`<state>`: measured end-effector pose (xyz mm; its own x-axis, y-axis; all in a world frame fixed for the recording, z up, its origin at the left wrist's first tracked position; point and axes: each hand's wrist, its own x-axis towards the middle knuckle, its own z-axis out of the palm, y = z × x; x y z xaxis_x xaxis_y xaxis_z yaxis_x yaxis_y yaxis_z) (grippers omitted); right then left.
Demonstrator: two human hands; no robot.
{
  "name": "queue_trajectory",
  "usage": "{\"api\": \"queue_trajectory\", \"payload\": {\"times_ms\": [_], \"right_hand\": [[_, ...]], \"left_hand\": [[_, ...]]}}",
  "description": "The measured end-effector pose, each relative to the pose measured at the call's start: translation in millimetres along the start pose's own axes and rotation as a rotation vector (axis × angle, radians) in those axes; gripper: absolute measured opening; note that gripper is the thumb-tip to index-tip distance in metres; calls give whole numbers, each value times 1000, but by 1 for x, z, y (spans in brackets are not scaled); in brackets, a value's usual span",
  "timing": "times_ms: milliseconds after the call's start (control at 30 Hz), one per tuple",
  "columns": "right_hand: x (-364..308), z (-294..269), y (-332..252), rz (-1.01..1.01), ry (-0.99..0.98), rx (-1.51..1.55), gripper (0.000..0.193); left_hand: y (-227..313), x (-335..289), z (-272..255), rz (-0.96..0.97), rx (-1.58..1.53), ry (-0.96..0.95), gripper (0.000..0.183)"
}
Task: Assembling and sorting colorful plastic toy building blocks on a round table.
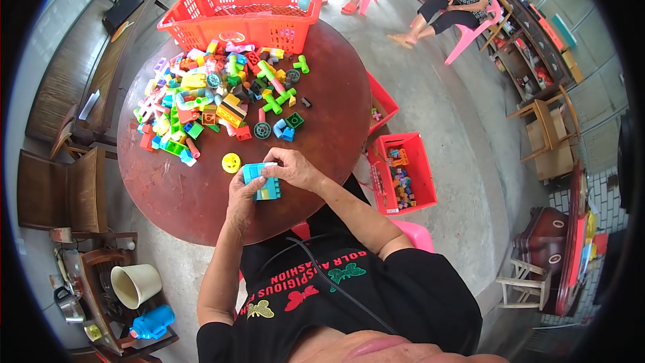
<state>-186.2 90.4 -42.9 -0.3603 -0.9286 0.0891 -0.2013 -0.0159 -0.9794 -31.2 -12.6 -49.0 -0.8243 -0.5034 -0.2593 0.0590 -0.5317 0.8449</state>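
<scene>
Near the front edge of the round brown table [322, 154], my two hands hold a light blue building-block assembly [262, 178] with a pale yellowish part low on it. My left hand [243, 195] grips its left side with the thumb across the front. Fingers of my right hand [295, 169] close on its upper right, and part of the blocks is hidden behind them. Just beyond my left hand lies a round yellow piece [231, 163]. Farther back spreads a large pile of colourful toy blocks and pipe pieces [195, 81].
A red plastic crate [295, 37] stands at the table's far side. Right of the table, a red bin [420, 175] on the floor holds more blocks, with another red bin [383, 91] beyond. A seated person [463, 0] is at the far right, another partly visible beyond the crate.
</scene>
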Motion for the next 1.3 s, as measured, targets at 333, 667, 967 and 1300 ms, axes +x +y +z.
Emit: {"api": "queue_trajectory", "payload": {"times_ms": [333,667,967,1300], "right_hand": [[29,-42,-28,-16,-49,-204,27],[-5,-123,-19,-2,26,344,41],[-28,-163,2,255,72,202,29],[-32,-150,31,264,-39,416,27]], "left_hand": [[26,33,18,50,125,-24,39],[18,96,113,98,18,-144,33],[-36,114,143,43,114,-146,25],[-37,103,125,-40,172,-186,29]]}}
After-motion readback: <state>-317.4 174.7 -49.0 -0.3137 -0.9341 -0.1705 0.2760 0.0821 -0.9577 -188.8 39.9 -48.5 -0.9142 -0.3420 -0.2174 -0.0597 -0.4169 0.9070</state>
